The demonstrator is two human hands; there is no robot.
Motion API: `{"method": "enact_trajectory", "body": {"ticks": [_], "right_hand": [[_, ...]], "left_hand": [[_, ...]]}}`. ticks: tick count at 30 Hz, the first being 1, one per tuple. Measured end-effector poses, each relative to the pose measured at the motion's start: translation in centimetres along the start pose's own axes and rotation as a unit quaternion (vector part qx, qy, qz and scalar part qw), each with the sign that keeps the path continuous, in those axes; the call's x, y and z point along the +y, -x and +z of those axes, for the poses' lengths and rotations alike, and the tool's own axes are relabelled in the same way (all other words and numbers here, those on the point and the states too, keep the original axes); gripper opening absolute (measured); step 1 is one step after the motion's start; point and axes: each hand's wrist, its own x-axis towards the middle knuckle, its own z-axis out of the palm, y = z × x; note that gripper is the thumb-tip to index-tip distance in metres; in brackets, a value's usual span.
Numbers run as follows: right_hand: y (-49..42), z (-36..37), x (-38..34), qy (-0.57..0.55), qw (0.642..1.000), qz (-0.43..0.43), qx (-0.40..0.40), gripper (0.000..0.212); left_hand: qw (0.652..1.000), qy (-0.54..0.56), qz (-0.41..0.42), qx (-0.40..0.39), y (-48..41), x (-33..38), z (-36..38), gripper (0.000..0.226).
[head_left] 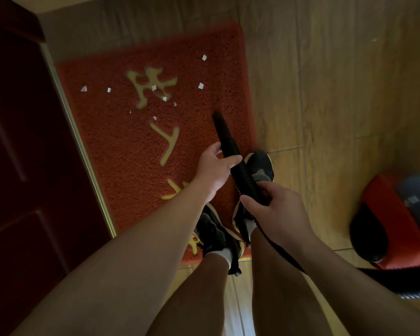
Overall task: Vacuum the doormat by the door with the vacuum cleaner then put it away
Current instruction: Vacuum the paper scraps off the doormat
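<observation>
Head camera: two hands grip the one black hose point(224, 137), left hand point(215, 166) ahead, right hand point(272, 202) behind, nozzle aimed at the red doormat point(121, 132) beside the door point(22, 141). About nine white scraps point(200, 86) dot it; one red vacuum cleaner point(383, 214) sits right.

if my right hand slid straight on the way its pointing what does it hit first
The left hand, most likely. The right hand points up along the black hose that both hands grip, and the left holds it further along. Depth looks similar, though one view can't confirm.
</observation>
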Motion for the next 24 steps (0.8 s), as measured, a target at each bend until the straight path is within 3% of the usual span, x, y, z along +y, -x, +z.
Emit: {"method": "enact_trajectory", "body": {"ticks": [12, 24], "right_hand": [[-1.0, -0.9, -0.7, -0.011, 1.0, -0.006, -0.011, 0.035], [-4.3, -1.4, -3.5, -0.021, 0.999, -0.016, -0.032, 0.018]], "left_hand": [[1.0, 0.003, 0.003, 0.016, -0.4, 1.7, 0.0, 0.037], [0.998, 0.015, 0.015, 0.051, -2.6, 4.5, -1.1, 0.029]]}}
